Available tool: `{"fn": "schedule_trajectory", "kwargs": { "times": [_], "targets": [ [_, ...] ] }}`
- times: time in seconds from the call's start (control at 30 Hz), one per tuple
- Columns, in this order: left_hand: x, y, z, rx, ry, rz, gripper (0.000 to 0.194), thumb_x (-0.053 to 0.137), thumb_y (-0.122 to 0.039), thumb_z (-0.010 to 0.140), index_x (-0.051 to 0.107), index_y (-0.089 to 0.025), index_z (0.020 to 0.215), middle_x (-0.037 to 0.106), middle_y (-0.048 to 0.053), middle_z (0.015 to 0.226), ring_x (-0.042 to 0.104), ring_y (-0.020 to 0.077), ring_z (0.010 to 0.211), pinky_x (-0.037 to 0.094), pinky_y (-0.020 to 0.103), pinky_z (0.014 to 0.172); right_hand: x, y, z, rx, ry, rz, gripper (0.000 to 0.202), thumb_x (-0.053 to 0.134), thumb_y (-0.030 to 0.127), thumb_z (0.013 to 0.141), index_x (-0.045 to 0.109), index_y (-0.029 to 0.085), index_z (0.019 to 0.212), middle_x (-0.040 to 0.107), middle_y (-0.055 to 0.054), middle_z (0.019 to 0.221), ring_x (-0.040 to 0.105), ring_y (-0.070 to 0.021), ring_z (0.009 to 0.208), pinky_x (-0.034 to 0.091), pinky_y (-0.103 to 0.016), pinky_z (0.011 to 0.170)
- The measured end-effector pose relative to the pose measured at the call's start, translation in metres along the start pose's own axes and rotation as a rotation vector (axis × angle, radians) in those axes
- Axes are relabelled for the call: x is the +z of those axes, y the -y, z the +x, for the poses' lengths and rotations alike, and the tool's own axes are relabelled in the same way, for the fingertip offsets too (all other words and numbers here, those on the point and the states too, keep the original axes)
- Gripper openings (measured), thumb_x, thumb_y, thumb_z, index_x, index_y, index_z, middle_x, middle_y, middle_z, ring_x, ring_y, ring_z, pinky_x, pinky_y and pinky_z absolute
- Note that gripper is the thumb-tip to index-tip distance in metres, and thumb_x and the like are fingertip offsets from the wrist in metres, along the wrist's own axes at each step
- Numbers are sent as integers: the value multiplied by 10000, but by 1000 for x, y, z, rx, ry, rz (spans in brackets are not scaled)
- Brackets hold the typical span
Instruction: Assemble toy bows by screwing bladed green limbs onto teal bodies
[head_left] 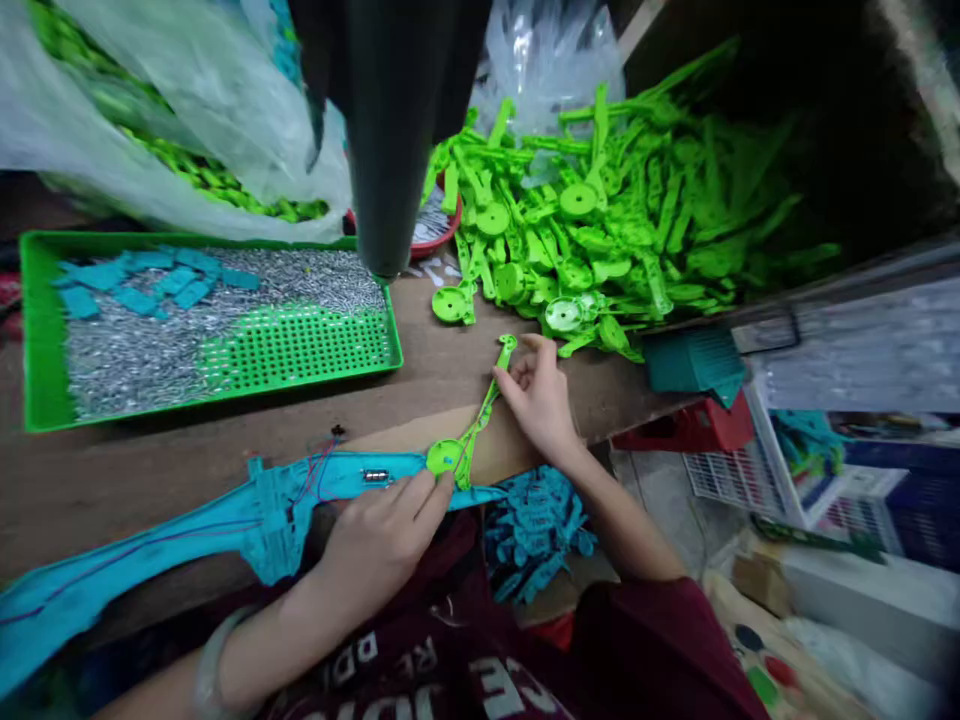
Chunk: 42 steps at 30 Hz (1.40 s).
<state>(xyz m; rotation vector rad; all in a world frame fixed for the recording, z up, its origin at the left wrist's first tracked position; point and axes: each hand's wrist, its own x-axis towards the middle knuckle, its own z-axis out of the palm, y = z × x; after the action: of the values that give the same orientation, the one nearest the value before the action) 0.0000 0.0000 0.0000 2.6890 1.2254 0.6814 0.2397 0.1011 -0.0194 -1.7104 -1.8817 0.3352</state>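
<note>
From the head view, I see a green perforated tray (300, 345) left of a heap of green plastic parts (592, 210).

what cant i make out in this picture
Head view throughout:
- Slim green plastic part: patch covered by the left hand
- Long blue plastic piece: end cut off by left edge
- Round red bowl: partly behind the dark round post
- Maroon shirt: lettering cut off by bottom edge

Head-worn camera looks forward and steeply down at both hands (457, 465).
</note>
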Motion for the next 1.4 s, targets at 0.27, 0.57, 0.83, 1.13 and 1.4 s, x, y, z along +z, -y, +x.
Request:
{"fn": "schedule_trajectory", "kwargs": {
  "times": [0.27,0.57,0.83,1.13,1.4],
  "targets": [
    [4,-8,15,-51,-23,-221,115,507,-187,1012,605,-195,953,653,-4,758,640,162,610,389,319,515,-17,17,-30,-514,218,126,94,554,139,944,617,192,990,602,-65,905,601,-157,813,538,-287,696],
    [7,-8,20,-38,-18,-348,89,523,-172,1001,601,-192,963,635,-19,766,628,142,638,395,308,548,-22,7,-36,-526,342,229,149,577,152,957,655,176,1082,603,-76,969,603,-158,876,564,-290,755],
    [4,-1,13,44,34,-129,207,491,-157,1001,590,-207,825,568,-28,691,558,156,586,344,343,536,-30,15,-30,-492,442,183,118,569,208,978,668,154,1012,589,-88,968,594,-164,881,543,-286,765],
    [-4,7,13,71,60,-33,179,494,-154,997,606,-206,867,562,-21,703,563,167,607,362,331,542,-30,25,-33,-385,471,123,123,526,196,996,633,170,941,584,-82,982,586,-164,882,509,-288,769],
    [-7,9,18,-102,20,34,252,476,-192,1011,593,-217,790,541,-26,644,542,158,548,352,329,516,-25,41,-41,-423,426,-100,211,443,150,1001,610,163,872,612,-109,940,534,-208,870,468,-327,762]
  ]
}}
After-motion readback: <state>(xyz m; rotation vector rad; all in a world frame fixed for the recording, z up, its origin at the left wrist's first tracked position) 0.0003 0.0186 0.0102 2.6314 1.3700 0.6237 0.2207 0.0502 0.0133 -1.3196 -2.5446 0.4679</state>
